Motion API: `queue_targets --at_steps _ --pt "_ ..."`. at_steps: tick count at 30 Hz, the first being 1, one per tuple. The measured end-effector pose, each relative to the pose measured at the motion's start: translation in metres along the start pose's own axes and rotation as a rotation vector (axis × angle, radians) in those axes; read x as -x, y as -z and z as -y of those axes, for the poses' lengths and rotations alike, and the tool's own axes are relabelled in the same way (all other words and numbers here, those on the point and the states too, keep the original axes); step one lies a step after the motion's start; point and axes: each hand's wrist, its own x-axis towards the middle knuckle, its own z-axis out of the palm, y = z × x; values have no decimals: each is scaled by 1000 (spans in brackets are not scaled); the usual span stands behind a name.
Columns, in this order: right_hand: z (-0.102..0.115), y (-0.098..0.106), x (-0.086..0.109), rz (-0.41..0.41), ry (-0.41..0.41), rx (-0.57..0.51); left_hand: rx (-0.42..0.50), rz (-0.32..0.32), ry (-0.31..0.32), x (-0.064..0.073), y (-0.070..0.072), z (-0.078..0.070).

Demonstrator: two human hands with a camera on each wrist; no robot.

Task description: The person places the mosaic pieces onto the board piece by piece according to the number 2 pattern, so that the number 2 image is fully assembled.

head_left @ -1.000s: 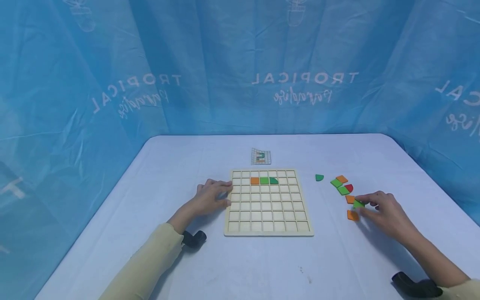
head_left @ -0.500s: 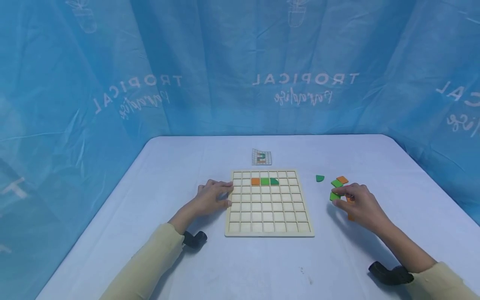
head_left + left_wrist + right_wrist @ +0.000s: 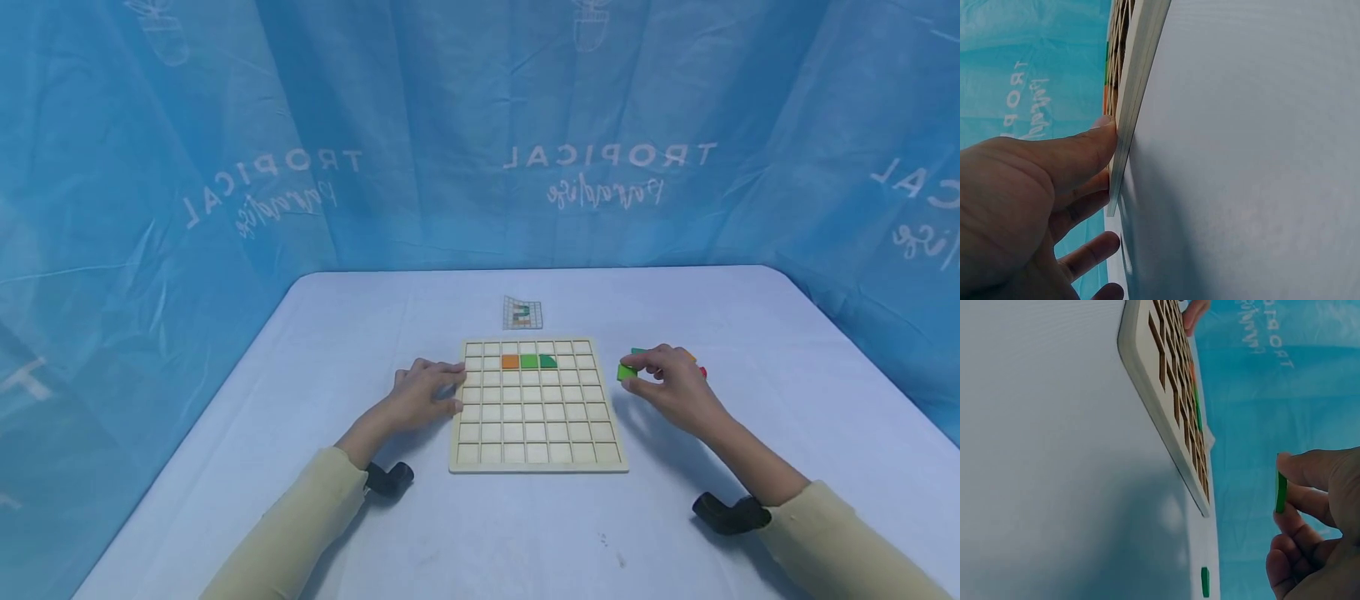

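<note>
A blue curtain (image 3: pixel 465 92), printed with "TROPICAL Paradise" reading backwards, hangs behind a white-covered surface (image 3: pixel 517 533). Lying flat on that surface I see a pale square grid board (image 3: pixel 537 469). The person's left hand (image 3: pixel 420 396) rests against the board's left edge, thumb and fingers spread apart. The right hand (image 3: pixel 678 392) hovers just beyond the right edge, thumb and fingers narrowed in a pinch on a light green tile (image 3: pixel 626 373), clear of the surface. A small pattern card (image 3: pixel 522 314) lies behind the board. Side by side in the board's second row from the far edge sit an orange square (image 3: pixel 510 362), a green square (image 3: pixel 528 362) and a dark green quarter-round (image 3: pixel 547 362). Partly hidden by the right hand are a red tile (image 3: pixel 703 372) and an orange tile (image 3: pixel 690 357).
</note>
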Motion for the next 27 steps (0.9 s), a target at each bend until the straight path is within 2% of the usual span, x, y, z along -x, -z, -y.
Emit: queue_targets --at_steps 13,27 --pt "18 -32 -27 67 -3 -38 14 -7 -12 1 1 0" --pt "31 -55 -50 126 33 -85 10 5 -1 -1 1 0"
